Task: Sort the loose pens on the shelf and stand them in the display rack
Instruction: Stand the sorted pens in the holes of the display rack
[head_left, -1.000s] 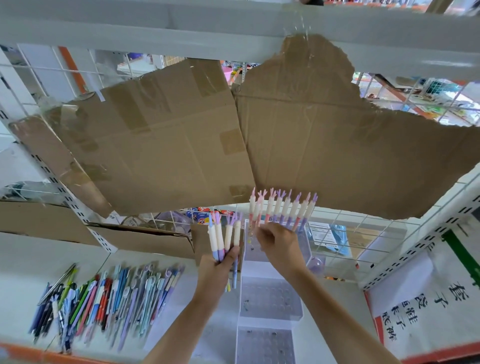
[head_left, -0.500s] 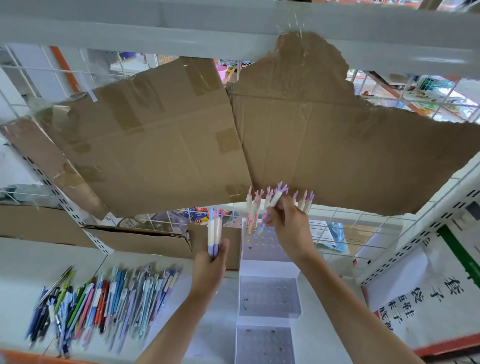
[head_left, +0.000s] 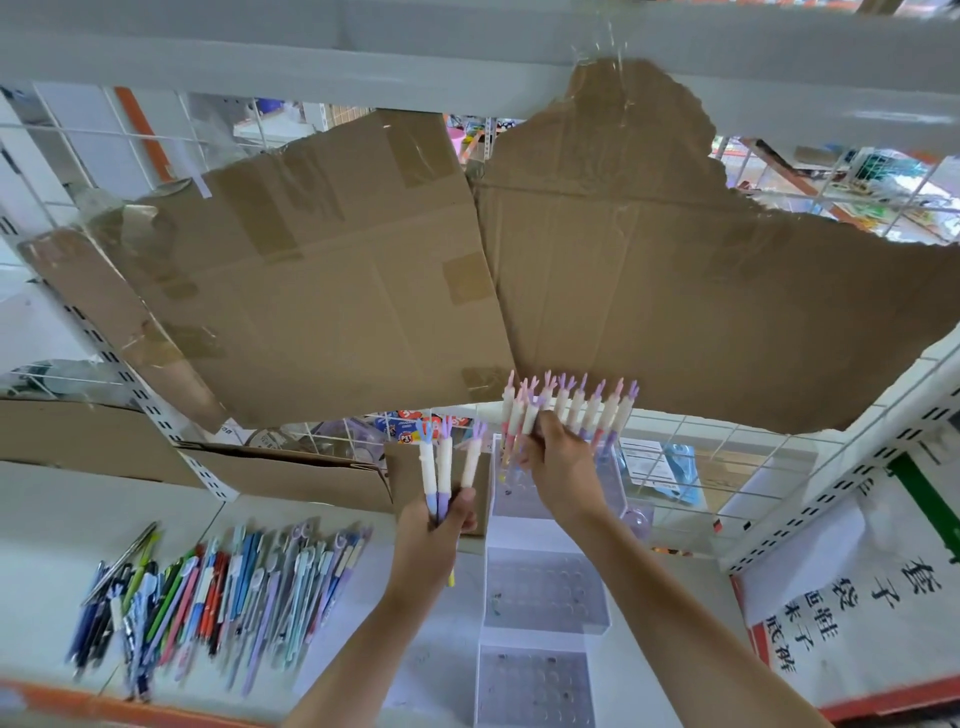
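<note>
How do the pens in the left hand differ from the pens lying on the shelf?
The pens in the left hand point up, gripped in a small bunch; the pens lying on the shelf lie flat in a wide loose pile. The held pens look alike, white with pastel ends; the shelf pens have many colours. None stands in the display rack.

White sheet (head_left: 831, 587) at the shelf's right end: black handwritten Chinese, 套子 袋, then 鞋子 in the next column; remaining characters unclear. Packaging behind the wire grid: print too small to read.
</note>
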